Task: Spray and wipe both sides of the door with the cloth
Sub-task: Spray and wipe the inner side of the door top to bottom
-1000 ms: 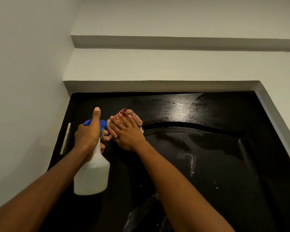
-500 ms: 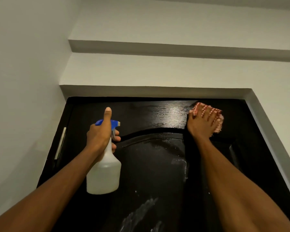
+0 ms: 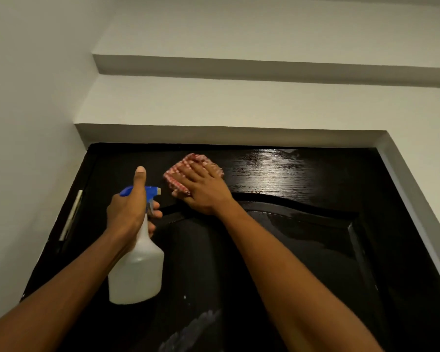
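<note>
The dark, glossy wooden door [image 3: 302, 250] fills the lower part of the view, wet and shiny along its top rail. My right hand [image 3: 203, 189] lies flat with straight fingers on a red-and-white checked cloth [image 3: 175, 177], pressing it against the door's top rail left of centre. My left hand [image 3: 130, 209] grips the neck of a white spray bottle [image 3: 137, 273] with a blue trigger head, thumb up over the top, held just in front of the door's upper left.
White walls and a stepped white lintel [image 3: 239, 133] frame the door closely above and on both sides. A pale metal hinge [image 3: 71, 214] shows on the door's left edge. Streaks of spray run down the lower panel [image 3: 193, 326].
My right hand swept the cloth along the top rail from left to the right corner, then back to left of centre. The left hand and bottle stayed nearly still.
</note>
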Available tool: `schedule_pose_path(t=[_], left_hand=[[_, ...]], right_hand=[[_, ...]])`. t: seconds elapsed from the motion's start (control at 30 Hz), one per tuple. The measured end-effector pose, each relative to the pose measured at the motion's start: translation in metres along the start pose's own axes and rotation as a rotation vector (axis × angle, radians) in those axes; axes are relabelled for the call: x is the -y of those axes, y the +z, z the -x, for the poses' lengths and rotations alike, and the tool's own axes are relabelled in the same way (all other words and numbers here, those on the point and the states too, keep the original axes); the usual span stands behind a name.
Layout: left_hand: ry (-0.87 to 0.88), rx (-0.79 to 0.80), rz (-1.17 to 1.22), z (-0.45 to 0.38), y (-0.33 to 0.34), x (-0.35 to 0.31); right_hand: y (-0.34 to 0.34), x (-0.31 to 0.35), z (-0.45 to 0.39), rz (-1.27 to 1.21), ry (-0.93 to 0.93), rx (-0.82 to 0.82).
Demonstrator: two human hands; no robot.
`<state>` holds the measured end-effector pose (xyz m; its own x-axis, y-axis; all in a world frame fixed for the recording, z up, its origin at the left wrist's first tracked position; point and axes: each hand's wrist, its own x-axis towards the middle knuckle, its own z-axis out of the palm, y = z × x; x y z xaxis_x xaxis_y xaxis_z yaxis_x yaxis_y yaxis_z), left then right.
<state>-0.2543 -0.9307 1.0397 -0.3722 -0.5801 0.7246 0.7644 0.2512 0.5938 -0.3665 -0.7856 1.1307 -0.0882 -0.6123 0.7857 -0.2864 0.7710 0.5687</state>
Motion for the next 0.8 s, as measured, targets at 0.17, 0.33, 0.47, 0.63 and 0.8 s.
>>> schedule_pose_path(t=[0.17, 0.33, 0.47, 0.63, 0.8], left_hand=[[0.025, 0.033, 0.010, 0.004, 0.011, -0.006], [0.038, 0.073, 0.019, 0.009, 0.032, -0.014], [0.053, 0.083, 0.004, 0.016, 0.042, -0.014], [0.045, 0.058, -0.018, 0.016, 0.032, -0.007], [-0.037, 0.025, -0.028, 0.012, 0.004, 0.006]], right_hand=[[-0.019, -0.113, 0.059, -0.076, 0.480, -0.179], [-0.025, -0.188, 0.128, -0.128, 0.902, -0.279], [-0.014, -0.164, 0.115, -0.164, 1.039, -0.327], [-0.002, -0.078, 0.061, -0.164, 0.684, -0.278], [0.023, 0.017, 0.071, -0.031, 0.076, -0.072]])
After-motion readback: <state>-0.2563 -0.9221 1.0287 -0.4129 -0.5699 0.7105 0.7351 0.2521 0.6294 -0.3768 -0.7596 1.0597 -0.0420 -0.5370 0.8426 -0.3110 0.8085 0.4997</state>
